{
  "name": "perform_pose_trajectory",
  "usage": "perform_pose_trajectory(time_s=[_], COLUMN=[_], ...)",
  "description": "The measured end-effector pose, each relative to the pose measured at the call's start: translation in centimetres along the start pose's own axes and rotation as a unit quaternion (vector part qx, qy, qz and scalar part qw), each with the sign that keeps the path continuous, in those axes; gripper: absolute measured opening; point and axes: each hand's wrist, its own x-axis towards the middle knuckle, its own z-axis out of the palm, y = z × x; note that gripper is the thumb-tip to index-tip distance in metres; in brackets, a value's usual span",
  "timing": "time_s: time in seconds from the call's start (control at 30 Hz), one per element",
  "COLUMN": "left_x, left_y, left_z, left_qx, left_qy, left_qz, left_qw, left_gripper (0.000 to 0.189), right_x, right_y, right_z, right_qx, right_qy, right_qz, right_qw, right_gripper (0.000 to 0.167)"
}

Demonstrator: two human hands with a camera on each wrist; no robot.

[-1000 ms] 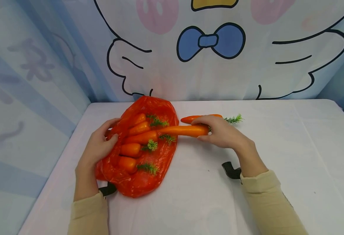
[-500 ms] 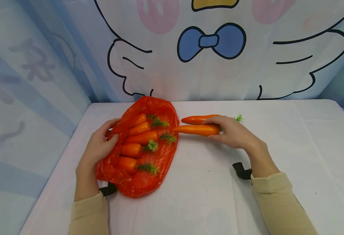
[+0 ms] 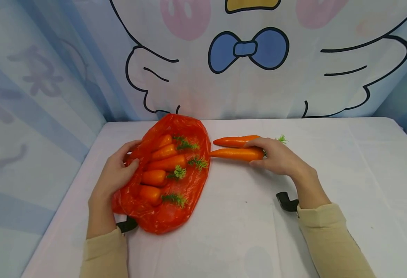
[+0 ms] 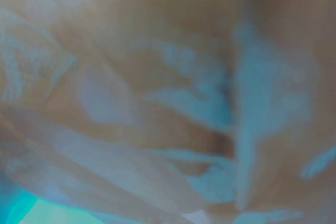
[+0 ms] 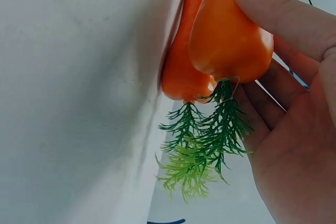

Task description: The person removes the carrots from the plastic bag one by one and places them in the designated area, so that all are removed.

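My left hand (image 3: pixel 114 172) holds the left edge of a red plastic bag (image 3: pixel 179 222); its thumb lies on top, and some fingers are hidden beneath the plastic. Several orange carrots (image 3: pixel 168 163) with green tops lie in the bag's mouth. To the right of the bag, my right hand (image 3: pixel 276 155) pinches a carrot (image 3: pixel 237 154) at its thick end, thumb on one side and fingers on the other. That carrot's tip points left, right at the bag's rim. In the right wrist view its feathery green top (image 5: pixel 226 124) hangs below the thumb (image 5: pixel 286 17).
Just behind the held carrot, a second carrot (image 3: pixel 232 141) lies on the white-covered table (image 3: pixel 224 239), partly behind the right hand. A curtain with a blue bow (image 3: pixel 248 48) hangs along the back edge. Blurred, pale plastic fills the left wrist view.
The right hand has drawn the carrot rightward, from over the bag to beside the loose carrot. During the last half second it has barely moved. The left hand stays on the bag.
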Motion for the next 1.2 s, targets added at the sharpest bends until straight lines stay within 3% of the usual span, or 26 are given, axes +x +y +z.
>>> perform_pose_trajectory(time_s=[0.63,1.2], left_x=[0.0,-0.1], left_y=[0.1,0.2], left_z=[-0.1,-0.1], left_qx=[-0.002,0.005], left_qy=[-0.002,-0.002], left_qz=[0.002,-0.005], left_qw=[1.0,1.0], left_gripper=[0.053,0.054], right_x=[0.4,0.2], right_y=[0.3,-0.1], right_z=[1.2,0.5], right_qx=[-0.036,-0.032], right_qy=[-0.016,-0.001], right_qz=[0.036,0.031], right_qw=[0.9986,0.999], right_gripper=[0.042,0.033])
